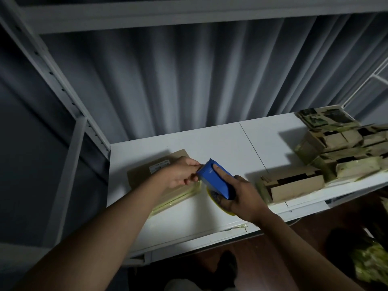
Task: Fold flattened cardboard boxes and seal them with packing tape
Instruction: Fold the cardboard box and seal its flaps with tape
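While right hand (241, 194) grips blue tape dispenser (216, 179), toothed end pointing up-left, left hand (180, 173) pinches its tip

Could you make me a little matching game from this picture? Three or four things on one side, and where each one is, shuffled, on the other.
Things:
1. tape dispenser
2. flat box
3. pile of boxes
4. curtain

Places:
A. stacked at the right end of the shelf
B. hanging behind the shelf
C. held in the right hand
D. lying on the shelf under the left hand

Pairs: 1-C, 2-D, 3-A, 4-B
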